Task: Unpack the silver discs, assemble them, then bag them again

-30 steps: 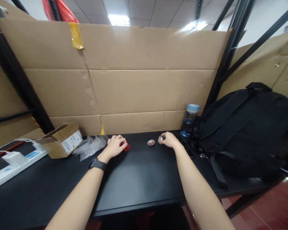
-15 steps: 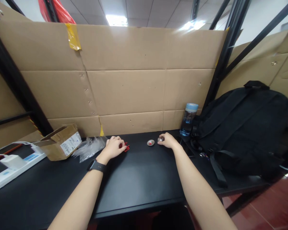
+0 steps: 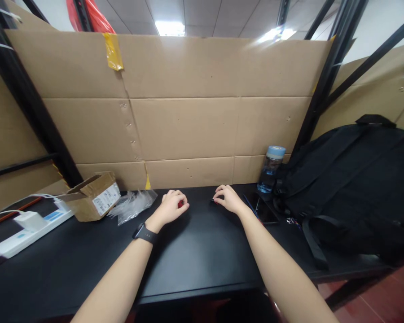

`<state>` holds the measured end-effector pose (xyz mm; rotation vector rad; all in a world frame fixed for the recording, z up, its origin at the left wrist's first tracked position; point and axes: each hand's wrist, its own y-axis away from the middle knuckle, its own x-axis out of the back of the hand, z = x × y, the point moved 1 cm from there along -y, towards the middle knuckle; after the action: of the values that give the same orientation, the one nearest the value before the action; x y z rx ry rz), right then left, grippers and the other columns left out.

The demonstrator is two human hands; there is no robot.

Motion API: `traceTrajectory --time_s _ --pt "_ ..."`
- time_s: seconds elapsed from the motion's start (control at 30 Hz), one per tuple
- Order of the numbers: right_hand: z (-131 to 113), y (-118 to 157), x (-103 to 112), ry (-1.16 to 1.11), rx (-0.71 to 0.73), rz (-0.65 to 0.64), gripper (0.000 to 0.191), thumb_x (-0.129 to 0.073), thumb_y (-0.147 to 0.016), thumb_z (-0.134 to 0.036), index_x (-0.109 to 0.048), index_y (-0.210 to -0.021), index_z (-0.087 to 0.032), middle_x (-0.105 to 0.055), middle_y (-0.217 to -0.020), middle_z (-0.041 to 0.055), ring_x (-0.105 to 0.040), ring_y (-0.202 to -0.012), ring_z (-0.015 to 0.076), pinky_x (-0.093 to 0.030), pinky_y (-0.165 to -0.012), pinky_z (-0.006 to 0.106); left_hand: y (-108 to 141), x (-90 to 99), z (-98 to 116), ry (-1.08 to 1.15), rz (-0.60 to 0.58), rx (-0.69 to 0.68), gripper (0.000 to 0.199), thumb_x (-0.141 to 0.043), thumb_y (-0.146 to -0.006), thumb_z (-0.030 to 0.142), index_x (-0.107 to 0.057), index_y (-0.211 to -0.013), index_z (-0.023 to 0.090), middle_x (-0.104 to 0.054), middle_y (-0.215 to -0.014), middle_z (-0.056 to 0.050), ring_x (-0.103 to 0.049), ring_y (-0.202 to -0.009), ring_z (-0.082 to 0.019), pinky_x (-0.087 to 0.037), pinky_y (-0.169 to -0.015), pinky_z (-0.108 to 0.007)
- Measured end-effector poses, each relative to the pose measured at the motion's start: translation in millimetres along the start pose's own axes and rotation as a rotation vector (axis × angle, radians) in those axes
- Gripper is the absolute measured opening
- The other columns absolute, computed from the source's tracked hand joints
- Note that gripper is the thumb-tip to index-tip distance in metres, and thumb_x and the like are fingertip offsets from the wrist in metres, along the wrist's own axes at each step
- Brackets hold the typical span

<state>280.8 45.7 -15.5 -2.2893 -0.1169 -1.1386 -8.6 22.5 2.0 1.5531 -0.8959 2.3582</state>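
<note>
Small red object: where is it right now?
In the head view, just left of centre, the small red object shows, partly hidden, between thumb and curled fingers of the bare left hand, right of the crumpled clear plastic bag.

Both arms stretched forward, hands facing each other, gap between two sets of fingers! Left hand [image 3: 170,206] palm down, back uppermost; fingers [image 3: 178,196] curled over, thumb lying on near side of them, aimed toward right hand's fingers. Left wrist [image 3: 153,224] just behind, left forearm [image 3: 121,269] slanting back, bare. And right hand [image 3: 230,200]: thumb and index tips close together, pinch pose, pointing at left fingers, others bent loosely beyond. Right wrist [image 3: 245,211] behind those fingers, bare right forearm [image 3: 276,251] slanting away.
</note>
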Motion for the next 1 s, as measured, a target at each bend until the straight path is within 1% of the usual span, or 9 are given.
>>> traceTrajectory --time_s 0.07,0.13,0.2,0.33,0.47,0.63,0.73,0.87,1.0 --pt "-10 -1 -2 -0.235 -0.057 -0.016 0.010 -0.073 -0.083 -0.031 -0.077 -0.081 -0.021 -0.069 -0.091 0.0053 -0.060 -0.085 0.0197 -0.045 -0.081 0.034 0 -0.3 6 0.023 0.018 -0.035 0.018 -0.050 -0.096 0.034 -0.064 -0.090 0.026 -0.065 -0.101 -0.003 -0.052 -0.103 -0.025 -0.039 -0.087 -0.039" --pt "-23 -1 -7 -0.550 -0.129 -0.074 0.021 -0.073 -0.083 -0.040 -0.074 -0.088 -0.020 -0.070 -0.080 0.0031 -0.060 -0.072 0.0169 -0.045 -0.069 0.030 0 -1.0 12 0.060 0.044 -0.066 0.019 -0.044 -0.099 0.029 -0.063 -0.100 0.028 -0.065 -0.105 -0.003 -0.053 -0.105 -0.023 -0.039 -0.089 -0.038" --pt "-35 -1 -15 -0.809 -0.164 -0.120 0.028 -0.076 -0.081 -0.045 -0.071 -0.092 -0.019 -0.069 -0.073 0.0014 -0.060 -0.065 0.0147 -0.042 -0.062 0.027 -1 -2.0 17 0.108 0.062 -0.101 0.020 -0.044 -0.099 0.027 -0.062 -0.107 0.029 -0.064 -0.111 -0.003 -0.054 -0.106 -0.023 -0.040 -0.092 -0.038" --pt "-53 0 -28 -1.066 -0.210 -0.151 0.033 -0.082 -0.075 -0.044 -0.069 -0.092 -0.018 -0.069 -0.074 0.0014 -0.060 -0.064 0.0124 -0.042 -0.060 0.025 -1 -5.0 26 0.186 0.069 -0.173 0.018 -0.048 -0.099 0.028 -0.062 -0.111 0.028 -0.063 -0.113 -0.005 -0.055 -0.105 -0.023 -0.042 -0.092 -0.037" --pt "-60 1 -34 -1.204 -0.277 -0.136 0.034 -0.085 -0.072 -0.043 -0.069 -0.089 -0.018 -0.069 -0.076 0.0015 -0.060 -0.065 0.0121 -0.042 -0.060 0.024 -1 -6.2 31 0.228 0.096 -0.204 0.015 -0.053 -0.097 0.026 -0.062 -0.109 0.026 -0.063 -0.110 -0.005 -0.057 -0.105 -0.022 -0.044 -0.090 -0.035" --pt "-66 2 -38 -1.318 -0.300 -0.117 0.032 -0.085 -0.073 -0.038 -0.070 -0.092 -0.018 -0.070 -0.083 0.0031 -0.062 -0.069 0.0124 -0.046 -0.067 0.026 -2 -7.8 31 0.298 0.153 -0.211 0.010 -0.056 -0.096 0.026 -0.063 -0.102 0.023 -0.062 -0.107 -0.005 -0.059 -0.100 -0.019 -0.045 -0.088 -0.032" --pt "-69 3 -38 -1.332 -0.297 -0.136 0.032 -0.084 -0.075 -0.038 -0.069 -0.095 -0.019 -0.072 -0.088 0.0048 -0.064 -0.071 0.0131 -0.048 -0.069 0.028 -2 -9.1 31 0.310 0.184 -0.211 0.010 -0.055 -0.096 0.025 -0.065 -0.099 0.022 -0.062 -0.105 -0.005 -0.060 -0.098 -0.019 -0.046 -0.087 -0.031" --pt "-71 3 -35 -1.314 -0.294 -0.110 0.036 -0.084 -0.073 -0.037 -0.068 -0.100 -0.021 -0.072 -0.093 0.0045 -0.064 -0.069 0.0130 -0.049 -0.069 0.029 -1 -8.7 33 0.298 0.196 -0.208 0.013 -0.054 -0.096 0.024 -0.066 -0.100 0.023 -0.062 -0.104 -0.005 -0.060 -0.097 -0.018 -0.045 -0.087 -0.031" --pt "-74 2 -35 -1.244 -0.294 -0.108 0.034 -0.080 -0.078 -0.043 -0.067 -0.102 -0.021 -0.070 -0.091 0.0040 -0.065 -0.069 0.0131 -0.049 -0.067 0.028 0 -6.6 35 0.247 0.210 -0.177 0.012 -0.055 -0.095 0.025 -0.067 -0.098 0.023 -0.062 -0.104 -0.004 -0.060 -0.098 -0.018 -0.044 -0.087 -0.031"
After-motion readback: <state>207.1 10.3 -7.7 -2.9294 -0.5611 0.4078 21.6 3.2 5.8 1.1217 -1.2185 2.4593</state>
